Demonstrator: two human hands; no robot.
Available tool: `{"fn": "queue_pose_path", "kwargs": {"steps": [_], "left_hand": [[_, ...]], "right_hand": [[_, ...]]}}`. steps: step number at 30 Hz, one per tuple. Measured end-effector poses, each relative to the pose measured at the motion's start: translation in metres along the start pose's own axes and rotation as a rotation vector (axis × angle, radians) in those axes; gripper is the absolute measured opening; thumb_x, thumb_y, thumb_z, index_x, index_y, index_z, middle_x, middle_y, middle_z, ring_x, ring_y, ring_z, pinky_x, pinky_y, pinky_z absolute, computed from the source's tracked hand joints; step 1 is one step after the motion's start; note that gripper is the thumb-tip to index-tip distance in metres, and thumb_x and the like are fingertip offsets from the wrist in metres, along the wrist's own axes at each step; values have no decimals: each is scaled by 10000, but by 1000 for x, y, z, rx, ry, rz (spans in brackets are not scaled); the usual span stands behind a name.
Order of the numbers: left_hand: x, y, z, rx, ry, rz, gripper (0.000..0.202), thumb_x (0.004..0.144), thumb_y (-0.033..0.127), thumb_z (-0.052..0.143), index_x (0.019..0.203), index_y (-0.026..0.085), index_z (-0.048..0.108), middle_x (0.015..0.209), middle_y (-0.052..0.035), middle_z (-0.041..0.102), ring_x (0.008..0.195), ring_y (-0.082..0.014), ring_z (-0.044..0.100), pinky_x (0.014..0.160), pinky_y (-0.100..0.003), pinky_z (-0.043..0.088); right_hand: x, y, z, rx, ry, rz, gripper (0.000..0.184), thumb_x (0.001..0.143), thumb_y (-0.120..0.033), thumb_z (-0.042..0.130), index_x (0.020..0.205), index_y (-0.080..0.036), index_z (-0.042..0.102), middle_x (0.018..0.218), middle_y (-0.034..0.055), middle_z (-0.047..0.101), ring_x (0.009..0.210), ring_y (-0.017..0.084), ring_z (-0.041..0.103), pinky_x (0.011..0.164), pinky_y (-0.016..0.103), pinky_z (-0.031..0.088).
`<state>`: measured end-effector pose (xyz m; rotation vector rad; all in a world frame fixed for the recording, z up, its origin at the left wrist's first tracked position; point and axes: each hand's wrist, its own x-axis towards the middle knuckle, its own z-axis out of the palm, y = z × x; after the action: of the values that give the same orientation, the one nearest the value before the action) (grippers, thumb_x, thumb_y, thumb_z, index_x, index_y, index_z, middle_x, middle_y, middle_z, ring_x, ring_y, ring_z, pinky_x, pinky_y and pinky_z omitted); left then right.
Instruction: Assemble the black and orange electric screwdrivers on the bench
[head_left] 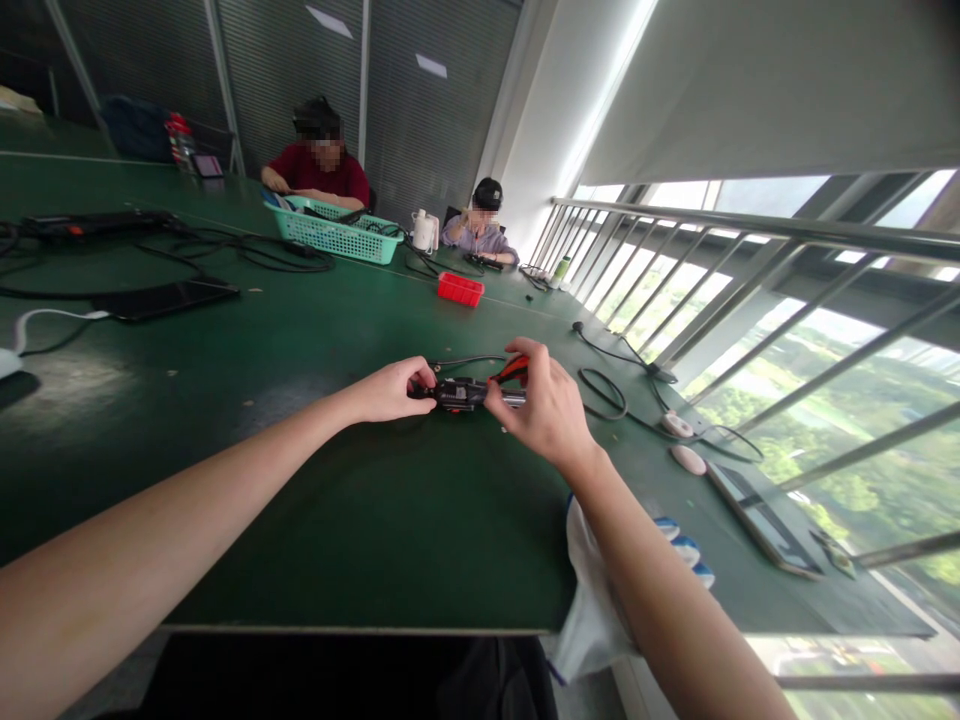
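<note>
**Both hands closed on a small black device at mid-table**

The left hand (390, 390) grips the left end of a black device (459, 394), fingers curled tight around it. The right hand (544, 405) clamps the device's right end, where a silver part shows under the fingers; the same hand also holds a red-handled tool (513, 369) against the device's top. The two hands are close together, with only the device's middle showing between them. The device sits low over the green table (360, 500); whether it rests on the surface cannot be told.

A thin black cable (465, 359) runs from just behind the device. To the right of the device lies a looped cable (604, 393), and beyond that two pale oval objects (688, 459) and a flat tablet (761, 520) near the table's right edge. A white cloth (592, 600) hangs off the near edge, below the right forearm.

Well behind the device stand a red tray (460, 289) and a teal basket (337, 232). Far left of the device lie a dark tablet (161, 298) and tangled black leads (247, 250).

Two other people sit at the far end of the table, one in a red top (319, 165) behind the basket, one in a cap (484, 225) behind the red tray, each with their hands at the table.
</note>
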<state>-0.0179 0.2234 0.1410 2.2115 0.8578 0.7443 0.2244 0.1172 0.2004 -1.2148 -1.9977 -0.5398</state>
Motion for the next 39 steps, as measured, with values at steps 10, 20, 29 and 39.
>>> {"fn": "queue_pose_path", "kwargs": {"steps": [10, 20, 29, 39], "left_hand": [[1, -2, 0, 21, 0, 6, 325, 757, 448, 711, 960, 223, 593, 1076, -54, 676, 924, -230, 649, 822, -354, 502], [0, 3, -1, 15, 4, -4, 334, 744, 453, 713, 948, 218, 592, 1049, -56, 673, 920, -233, 646, 820, -357, 501], [1, -2, 1, 25, 5, 15, 319, 756, 438, 708, 958, 224, 584, 1048, -47, 675, 915, -230, 647, 820, -354, 498], [1, -2, 1, 18, 13, 31, 313, 751, 406, 710, 978, 221, 600, 983, -35, 678, 893, -228, 651, 809, -349, 497]], "right_hand": [[-4, 4, 13, 42, 141, 204, 228, 916, -361, 574, 1088, -230, 502, 747, -13, 640, 627, 167, 640, 573, 258, 471], [0, -2, 8, 0, 140, 155, 408, 909, -326, 593, 1283, -207, 483, 851, 21, 682, 747, 189, 662, 675, 287, 497], [-5, -7, 13, 156, 148, 164, 211, 951, -404, 561, 1052, -235, 485, 854, 10, 671, 675, 163, 674, 608, 267, 514], [-4, -27, 23, 128, 28, -5, 182, 967, -314, 545, 1103, -224, 463, 933, 54, 667, 796, 193, 677, 723, 316, 545]]}}
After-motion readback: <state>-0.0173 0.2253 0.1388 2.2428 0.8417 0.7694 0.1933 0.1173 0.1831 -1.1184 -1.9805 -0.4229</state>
